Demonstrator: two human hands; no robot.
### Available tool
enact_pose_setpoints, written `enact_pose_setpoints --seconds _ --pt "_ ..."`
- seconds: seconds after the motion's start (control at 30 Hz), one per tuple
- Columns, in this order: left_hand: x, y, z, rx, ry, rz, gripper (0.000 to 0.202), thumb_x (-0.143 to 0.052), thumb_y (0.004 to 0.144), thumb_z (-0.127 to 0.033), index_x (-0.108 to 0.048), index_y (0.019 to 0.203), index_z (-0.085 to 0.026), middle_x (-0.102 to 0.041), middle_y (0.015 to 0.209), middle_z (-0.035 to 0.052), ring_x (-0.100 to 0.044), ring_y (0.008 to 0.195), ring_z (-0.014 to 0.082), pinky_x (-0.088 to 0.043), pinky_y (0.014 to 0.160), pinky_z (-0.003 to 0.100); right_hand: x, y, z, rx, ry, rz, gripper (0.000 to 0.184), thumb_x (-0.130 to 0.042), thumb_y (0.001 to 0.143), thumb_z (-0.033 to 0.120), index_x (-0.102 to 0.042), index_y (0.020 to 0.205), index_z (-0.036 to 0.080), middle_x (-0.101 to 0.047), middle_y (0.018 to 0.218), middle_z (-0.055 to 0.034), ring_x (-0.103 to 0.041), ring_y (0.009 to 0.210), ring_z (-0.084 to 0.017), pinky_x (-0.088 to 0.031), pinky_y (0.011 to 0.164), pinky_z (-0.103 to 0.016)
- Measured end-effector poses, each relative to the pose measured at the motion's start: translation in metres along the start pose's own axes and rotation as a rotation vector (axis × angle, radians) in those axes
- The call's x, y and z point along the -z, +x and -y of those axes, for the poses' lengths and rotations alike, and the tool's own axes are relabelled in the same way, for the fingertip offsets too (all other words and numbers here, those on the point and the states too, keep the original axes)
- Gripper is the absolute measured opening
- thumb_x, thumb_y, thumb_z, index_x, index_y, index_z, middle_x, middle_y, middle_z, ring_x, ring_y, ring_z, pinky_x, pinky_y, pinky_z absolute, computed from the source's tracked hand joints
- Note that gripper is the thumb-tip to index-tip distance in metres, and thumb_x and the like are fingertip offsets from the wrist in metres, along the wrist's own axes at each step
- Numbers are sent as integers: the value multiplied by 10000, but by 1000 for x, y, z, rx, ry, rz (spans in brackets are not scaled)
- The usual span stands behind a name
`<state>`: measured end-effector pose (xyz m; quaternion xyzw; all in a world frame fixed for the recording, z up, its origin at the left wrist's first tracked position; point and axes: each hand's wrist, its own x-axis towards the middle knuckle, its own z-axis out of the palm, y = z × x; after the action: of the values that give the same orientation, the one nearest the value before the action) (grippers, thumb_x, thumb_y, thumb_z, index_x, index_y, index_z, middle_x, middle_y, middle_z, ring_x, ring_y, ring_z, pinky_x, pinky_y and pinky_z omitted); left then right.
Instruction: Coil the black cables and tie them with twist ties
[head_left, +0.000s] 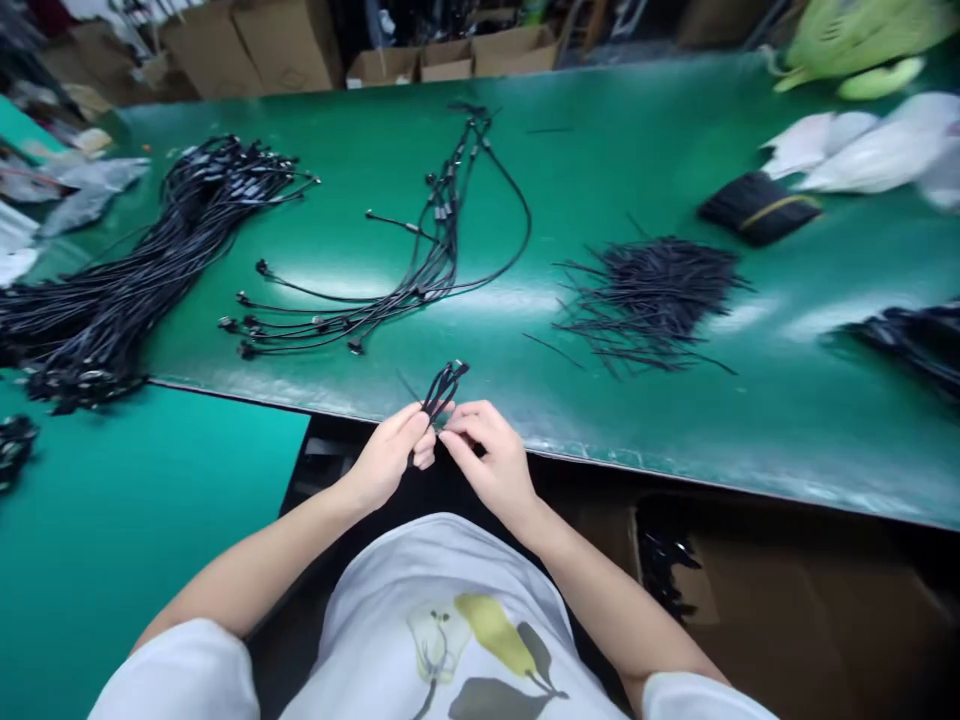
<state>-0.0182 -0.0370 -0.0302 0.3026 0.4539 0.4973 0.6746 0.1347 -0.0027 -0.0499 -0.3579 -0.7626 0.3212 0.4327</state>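
- Black cable bundle is a small looped handful, pinched up just over the front edge of the counter, right in front of the person's chest
- Both hands are close together on it: left hand and right hand are both pinching the cables, nearly touching
- Green-topped counter has a loose spread of black wiring harness just ahead of the hands
- Big heap of black cables sits off to the left, and a pile of short black wires to the right
- Further right there's a strapped black wire bundle next to white plastic bags
- Lime green bag at the far corner, cardboard boxes behind the counter
- Cardboard box down on the right, with black cables at its edge
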Motion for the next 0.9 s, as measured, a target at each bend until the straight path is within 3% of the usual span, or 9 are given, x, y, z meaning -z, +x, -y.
enact_pose_setpoints --seconds 0.07,0.13,0.2,0.27,0.33,0.5,0.6,0.7,0.9 --pt "7 0 1 -54 88 -21 322 -537 911 -425 -619 1031 -137 -393 613 -55 -346 509 74 -316 528 230 -6 2 4 188 -191 27 138 -527 922 189 -626 828 171 -628 952 -87 -600 784 -144 -487 673 -266" --pt "12 -1 1 -129 296 -58 269 -502 927 -389 -626 921 -150 -458 647 -33 -387 537 86 -335 558 240 -1 12 4 473 -425 47 143 -506 925 151 -646 901 162 -649 1069 -115 -609 946 -180 -486 800 -305" --pt "15 -2 0 -236 575 -112 233 -490 925 -333 -636 863 -162 -539 707 -2 -459 609 113 -360 618 255 7 24 6 736 -593 143 193 -470 925 115 -650 987 146 -631 1196 -120 -556 1137 -213 -445 941 -349" --pt "18 -1 -1 -319 775 -136 209 -481 913 -280 -661 887 -176 -593 774 22 -513 701 144 -375 680 269 14 34 11 869 -701 266 235 -426 929 104 -646 1010 116 -619 1227 -134 -494 1232 -248 -392 1024 -403" --pt "19 -1 -3 -279 790 -84 237 -463 910 -274 -678 949 -181 -581 733 15 -509 679 147 -377 667 269 18 40 18 876 -795 350 245 -399 928 109 -644 944 101 -643 1132 -156 -540 1140 -272 -406 982 -441" --pt "21 1 -7 51 360 48 388 -531 865 -423 -653 1083 -126 -422 557 -48 -368 508 97 -309 526 234 22 49 28 1078 -892 447 229 -408 928 114 -635 911 94 -640 956 -137 -558 749 -186 -432 726 -354" --pt "20 1 -11 78 271 45 369 -580 823 -464 -651 945 -124 -422 566 -48 -348 508 82 -291 516 226 24 53 27 1128 -872 506 251 -391 946 136 -633 991 93 -628 935 -115 -542 734 -177 -423 695 -332" --pt "17 1 -14 99 258 34 361 -591 809 -505 -578 767 -147 -410 559 -54 -342 498 78 -304 515 231 24 52 27 1087 -982 512 302 -367 920 101 -611 1089 44 -611 1063 -174 -543 785 -198 -415 670 -343" --pt "9 2 -10 142 222 27 394 -584 808 -548 -511 731 -169 -387 554 -68 -333 485 75 -290 503 231 17 44 30 1072 -1092 537 219 -434 837 86 -650 872 81 -549 779 -98 -501 670 -198 -331 539 -334"
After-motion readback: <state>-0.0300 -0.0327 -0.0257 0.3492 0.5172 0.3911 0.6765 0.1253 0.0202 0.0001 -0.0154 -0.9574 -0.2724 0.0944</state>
